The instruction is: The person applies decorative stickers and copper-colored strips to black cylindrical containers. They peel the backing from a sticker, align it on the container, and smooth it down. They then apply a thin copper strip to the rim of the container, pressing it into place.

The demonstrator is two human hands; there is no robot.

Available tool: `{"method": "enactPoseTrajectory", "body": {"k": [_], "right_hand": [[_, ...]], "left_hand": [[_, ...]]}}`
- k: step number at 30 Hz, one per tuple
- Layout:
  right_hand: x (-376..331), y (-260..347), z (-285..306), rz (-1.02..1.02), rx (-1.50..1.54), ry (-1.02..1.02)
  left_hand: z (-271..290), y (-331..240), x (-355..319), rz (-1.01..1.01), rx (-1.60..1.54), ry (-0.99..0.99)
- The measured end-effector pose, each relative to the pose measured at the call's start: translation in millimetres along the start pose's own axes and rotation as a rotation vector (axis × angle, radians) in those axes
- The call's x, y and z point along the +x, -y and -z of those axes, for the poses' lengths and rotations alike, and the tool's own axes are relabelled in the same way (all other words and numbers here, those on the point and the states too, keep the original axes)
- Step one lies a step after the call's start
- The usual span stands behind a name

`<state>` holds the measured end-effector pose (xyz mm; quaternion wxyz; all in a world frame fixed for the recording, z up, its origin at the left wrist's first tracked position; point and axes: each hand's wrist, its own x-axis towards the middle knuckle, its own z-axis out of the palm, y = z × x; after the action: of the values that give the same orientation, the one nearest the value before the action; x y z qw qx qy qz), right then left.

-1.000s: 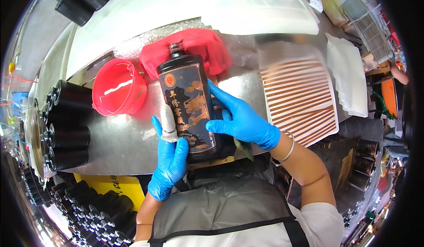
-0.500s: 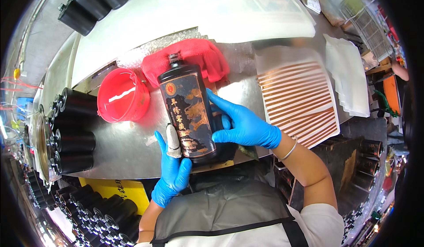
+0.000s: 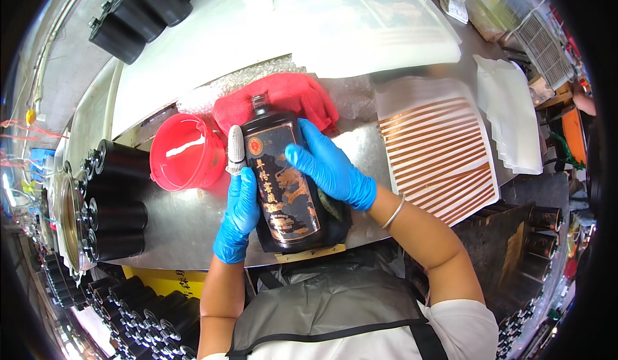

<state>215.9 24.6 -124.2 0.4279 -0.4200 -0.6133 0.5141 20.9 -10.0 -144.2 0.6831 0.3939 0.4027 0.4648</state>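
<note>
A black flat-sided bottle (image 3: 285, 189) with gold-and-copper decoration lies face up near the front edge of the bench, its neck pointing away from me. My left hand (image 3: 239, 212), in a blue glove with a pale knitted sleeve on one finger, grips its left side. From the right, my blue-gloved right hand (image 3: 335, 170) holds the upper right edge, with the thumb over the decorated face. Some fingertips are hidden by the bottle. Beneath it a dark pad (image 3: 339, 216) shows at the right. A red towel (image 3: 283, 93) is bunched just beyond the neck.
To the left stands a red bucket (image 3: 187, 151) beside several black bottles (image 3: 116, 215) on their sides. Right of my hands lies a sheet of copper-brown strips (image 3: 438, 154). White sheets (image 3: 360, 25) cover the back, with more black bottles (image 3: 125, 31) at far left.
The bottle has come down toward the bench's front edge and lies flatter. My left hand has moved up along its side, and my right hand has shifted toward its upper edge.
</note>
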Motion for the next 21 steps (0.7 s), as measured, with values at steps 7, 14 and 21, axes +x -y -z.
{"method": "enactPoseTrajectory", "body": {"k": [7, 14, 21], "right_hand": [[18.9, -14.1, 12.1, -0.116, 0.147, 0.145], [32.9, -12.5, 3.9, -0.124, 0.442, 0.103], [-13.5, -12.3, 26.4, -0.129, -0.087, 0.18]], "left_hand": [[-35.9, -19.9, 5.4, -0.168, 0.213, -0.093], [5.3, -7.0, 13.9, -0.11, 0.267, -0.164], [-13.9, -25.7, -22.9, -0.381, 1.271, 0.036]]}}
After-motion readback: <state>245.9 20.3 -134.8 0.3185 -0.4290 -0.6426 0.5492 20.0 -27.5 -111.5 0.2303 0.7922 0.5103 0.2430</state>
